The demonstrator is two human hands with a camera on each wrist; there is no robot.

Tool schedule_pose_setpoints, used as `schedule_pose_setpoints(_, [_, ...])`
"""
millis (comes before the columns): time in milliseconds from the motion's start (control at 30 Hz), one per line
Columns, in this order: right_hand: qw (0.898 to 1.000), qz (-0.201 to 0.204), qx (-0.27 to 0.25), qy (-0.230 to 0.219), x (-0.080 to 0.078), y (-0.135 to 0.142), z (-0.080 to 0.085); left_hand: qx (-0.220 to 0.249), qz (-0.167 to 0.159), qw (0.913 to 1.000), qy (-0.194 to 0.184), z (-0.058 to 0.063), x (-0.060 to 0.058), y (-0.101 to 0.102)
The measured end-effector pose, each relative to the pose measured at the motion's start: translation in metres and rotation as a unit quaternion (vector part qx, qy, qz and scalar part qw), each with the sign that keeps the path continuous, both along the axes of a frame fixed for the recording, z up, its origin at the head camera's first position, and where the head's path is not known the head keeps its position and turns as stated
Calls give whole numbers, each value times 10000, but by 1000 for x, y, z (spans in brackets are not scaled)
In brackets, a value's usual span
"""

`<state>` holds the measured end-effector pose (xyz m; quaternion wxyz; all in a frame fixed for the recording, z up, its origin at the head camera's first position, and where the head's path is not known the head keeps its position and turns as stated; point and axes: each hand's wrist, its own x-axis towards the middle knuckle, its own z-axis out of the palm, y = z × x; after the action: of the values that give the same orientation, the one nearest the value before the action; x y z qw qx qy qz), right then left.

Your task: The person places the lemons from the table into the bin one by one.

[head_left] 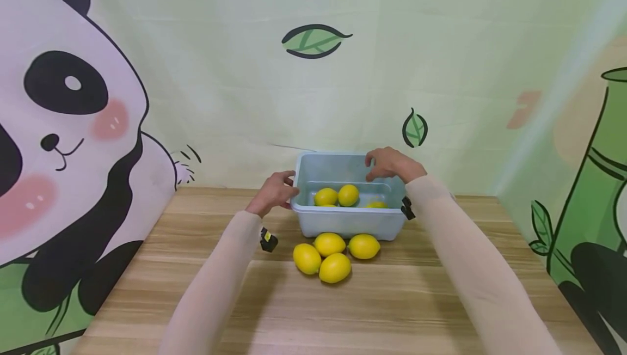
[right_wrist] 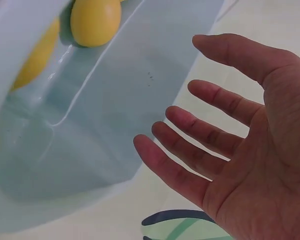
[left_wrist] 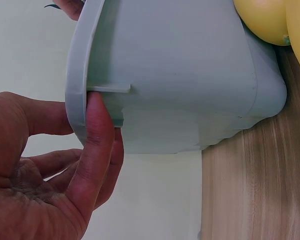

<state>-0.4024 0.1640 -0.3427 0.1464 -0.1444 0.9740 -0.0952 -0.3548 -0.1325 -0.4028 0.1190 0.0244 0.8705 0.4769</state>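
A light blue plastic bin [head_left: 350, 224] stands on the table with several yellow lemons [head_left: 348, 195] inside. At its left end my left hand [head_left: 276, 193] holds the rim, with curled fingers [left_wrist: 97, 135] tucked under the lip in the left wrist view. My right hand [head_left: 393, 163] hovers over the bin's right back part and holds nothing. The right wrist view shows its fingers [right_wrist: 200, 142] spread and loosely extended, apart from the bin. Just in front of the bin, several more lemons [head_left: 335, 268] lie grouped on the tabletop.
The wood-grain table [head_left: 377, 311] extends toward me and to both sides. Behind the bin rises a pale green backdrop [head_left: 235, 99] printed with leaves, a panda [head_left: 63, 142] at left and bamboo at right.
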Motion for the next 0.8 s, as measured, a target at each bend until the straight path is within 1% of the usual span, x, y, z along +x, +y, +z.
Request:
schedule_pose_setpoints(100, [9993, 194, -150, 279, 4, -1, 1, -6, 1, 10000, 31, 0, 0, 0])
schedule_pose_setpoints(267, [9975, 231, -532, 394, 15, -5, -1, -23, 16, 10000, 23, 1, 1, -1])
schedule_pose_setpoints(433, [9968, 259, -529, 538, 22, -5, -4, -27, 11, 10000, -25, 1, 2, -1])
schedule_pose_setpoints(600, [9935, 417, -594, 880, 29, -2, -5, -46, 38, 10000, 13, 2, 3, 0])
schedule_pose_setpoints(800, [9889, 427, -545, 1312, 41, 3, -7, -25, 10, 10000, -11, 0, 1, 0])
